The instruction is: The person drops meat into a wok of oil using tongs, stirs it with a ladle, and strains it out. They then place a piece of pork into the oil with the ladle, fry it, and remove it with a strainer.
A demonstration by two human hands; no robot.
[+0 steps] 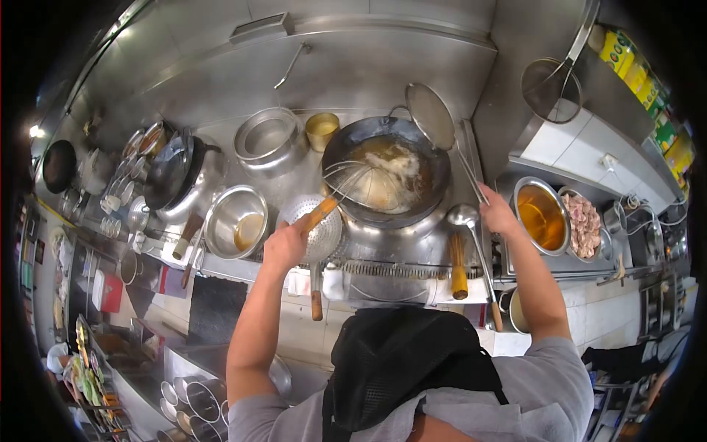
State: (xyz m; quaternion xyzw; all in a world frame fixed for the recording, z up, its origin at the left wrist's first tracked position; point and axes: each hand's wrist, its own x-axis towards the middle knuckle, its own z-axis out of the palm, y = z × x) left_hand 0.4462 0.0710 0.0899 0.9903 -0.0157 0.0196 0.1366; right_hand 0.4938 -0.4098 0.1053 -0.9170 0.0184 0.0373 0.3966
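My left hand [286,243] is closed around the wooden handle of a wire skimmer [321,215]. Its wire head is in the dark wok [350,138], over pale food [403,163] in bubbling oil. My right hand [499,214] grips the long metal handle of a fine-mesh strainer [431,116], whose round head is raised at the wok's upper right rim. Just under my left hand lies a perforated ladle [324,232] with a wooden-tipped handle. Beside my right hand, a soup ladle [464,215] rests on the stove.
A steel bowl [222,222] with some liquid stands on the left, below a larger pot [254,163] and a yellow-filled container [322,132]. On the right are a bowl of amber oil [541,214], raw meat pieces [582,225] and a bamboo brush [458,267]. Another strainer [551,88] hangs above.
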